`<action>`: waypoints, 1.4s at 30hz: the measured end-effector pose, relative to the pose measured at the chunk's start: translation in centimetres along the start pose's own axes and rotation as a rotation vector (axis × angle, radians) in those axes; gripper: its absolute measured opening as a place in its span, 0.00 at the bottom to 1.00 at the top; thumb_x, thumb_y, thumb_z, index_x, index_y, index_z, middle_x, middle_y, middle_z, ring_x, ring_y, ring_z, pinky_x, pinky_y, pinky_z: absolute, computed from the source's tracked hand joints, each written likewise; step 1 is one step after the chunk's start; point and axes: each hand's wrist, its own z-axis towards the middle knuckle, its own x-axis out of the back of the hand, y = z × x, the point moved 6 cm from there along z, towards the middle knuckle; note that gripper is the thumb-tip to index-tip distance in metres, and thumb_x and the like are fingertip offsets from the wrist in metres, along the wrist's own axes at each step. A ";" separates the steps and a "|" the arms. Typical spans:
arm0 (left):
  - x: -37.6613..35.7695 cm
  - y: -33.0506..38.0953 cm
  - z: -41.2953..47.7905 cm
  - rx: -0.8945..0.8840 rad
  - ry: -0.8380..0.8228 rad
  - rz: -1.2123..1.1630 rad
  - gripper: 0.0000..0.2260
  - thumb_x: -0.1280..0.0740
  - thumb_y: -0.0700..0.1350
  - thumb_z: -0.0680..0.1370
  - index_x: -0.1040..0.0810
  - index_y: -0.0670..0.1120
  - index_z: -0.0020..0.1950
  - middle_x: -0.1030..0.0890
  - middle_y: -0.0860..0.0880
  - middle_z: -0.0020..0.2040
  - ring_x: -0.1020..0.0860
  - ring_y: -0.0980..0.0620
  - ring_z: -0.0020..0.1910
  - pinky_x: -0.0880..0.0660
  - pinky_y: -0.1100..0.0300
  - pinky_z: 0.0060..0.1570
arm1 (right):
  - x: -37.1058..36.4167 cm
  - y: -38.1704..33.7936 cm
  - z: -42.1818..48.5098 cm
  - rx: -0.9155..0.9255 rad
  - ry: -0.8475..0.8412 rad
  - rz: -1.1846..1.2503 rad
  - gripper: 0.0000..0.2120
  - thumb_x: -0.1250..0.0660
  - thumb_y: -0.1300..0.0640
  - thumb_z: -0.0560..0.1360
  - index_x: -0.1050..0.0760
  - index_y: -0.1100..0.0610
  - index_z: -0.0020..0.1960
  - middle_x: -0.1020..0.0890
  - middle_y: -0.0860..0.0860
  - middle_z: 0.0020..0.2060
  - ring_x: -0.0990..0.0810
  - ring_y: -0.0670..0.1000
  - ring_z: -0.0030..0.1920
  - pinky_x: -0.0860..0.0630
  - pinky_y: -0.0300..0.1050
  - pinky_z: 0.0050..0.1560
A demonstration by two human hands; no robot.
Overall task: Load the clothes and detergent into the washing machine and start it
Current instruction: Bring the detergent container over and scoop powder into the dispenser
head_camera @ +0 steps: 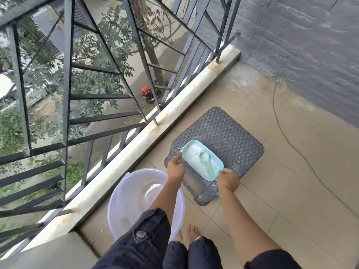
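Observation:
A light blue rectangular detergent tub [217, 162] sits on a grey woven plastic stool [233, 134]. It holds pale powder with a small scoop [205, 157] lying on top. My left hand [175, 166] grips the tub's far left end. At the near right corner my right hand [229, 180] holds the rim. The tub has no lid on it. No washing machine or clothes are in view.
A translucent white bucket [124, 197] stands on the tiled floor left of my legs, against the balcony kerb [136, 140]. Black metal railing [67, 74] rises along the left. A thin cable [287, 136] trails over the tiles at right, near a dark grey wall [310, 45].

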 end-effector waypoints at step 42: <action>18.1 11.1 -30.1 -0.467 0.425 -0.104 0.21 0.48 0.51 0.80 0.17 0.47 0.42 0.15 0.48 0.44 0.18 0.47 0.48 0.26 0.51 0.58 | 11.5 -12.9 -32.5 0.752 -0.247 0.020 0.19 0.40 0.48 0.77 0.17 0.61 0.46 0.15 0.59 0.45 0.20 0.60 0.49 0.28 0.46 0.47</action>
